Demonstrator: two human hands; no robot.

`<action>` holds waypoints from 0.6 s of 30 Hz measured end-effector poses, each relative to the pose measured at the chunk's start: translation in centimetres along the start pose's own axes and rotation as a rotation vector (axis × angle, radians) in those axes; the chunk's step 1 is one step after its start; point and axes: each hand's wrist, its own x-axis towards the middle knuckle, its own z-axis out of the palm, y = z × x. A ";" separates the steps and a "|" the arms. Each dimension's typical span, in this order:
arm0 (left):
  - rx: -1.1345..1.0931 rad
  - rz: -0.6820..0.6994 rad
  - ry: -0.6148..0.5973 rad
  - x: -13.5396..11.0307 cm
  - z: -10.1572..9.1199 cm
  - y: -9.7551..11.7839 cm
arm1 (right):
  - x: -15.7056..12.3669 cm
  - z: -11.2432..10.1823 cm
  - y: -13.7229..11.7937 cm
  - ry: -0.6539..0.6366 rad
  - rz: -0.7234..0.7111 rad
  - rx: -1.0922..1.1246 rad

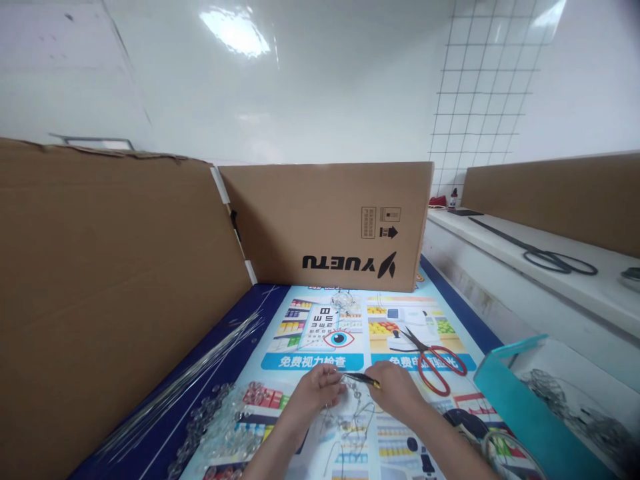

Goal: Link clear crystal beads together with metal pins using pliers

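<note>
My right hand [395, 389] is closed around the handles of small pliers [361, 378], black with a bit of yellow showing. The dark jaws point left, toward the fingertips of my left hand [320, 388]. My left hand is closed in a pinch on a thin wire piece with clear beads [357, 395]. Its loops and loose ends hang between and below both hands over the printed table cover. The exact spot where the jaws meet the wire is too small to make out.
Red-handled scissors [434, 360] lie right of my hands. Clear beads [225, 420] and a bundle of straight wires [195, 377] are at left. A teal box [530, 407] holds wire pieces. Cardboard panels [325, 227] stand behind and left. Large black scissors [545, 253] rest on a ledge.
</note>
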 end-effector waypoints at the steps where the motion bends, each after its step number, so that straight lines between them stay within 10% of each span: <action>1: -0.006 -0.016 -0.003 -0.1 0.0 0.0 | 0.0 0.0 0.0 0.002 0.002 0.003; 18: -0.189 -0.104 -0.179 -1.7 1.0 1.4 | 0.3 0.1 -0.3 -0.006 0.067 0.037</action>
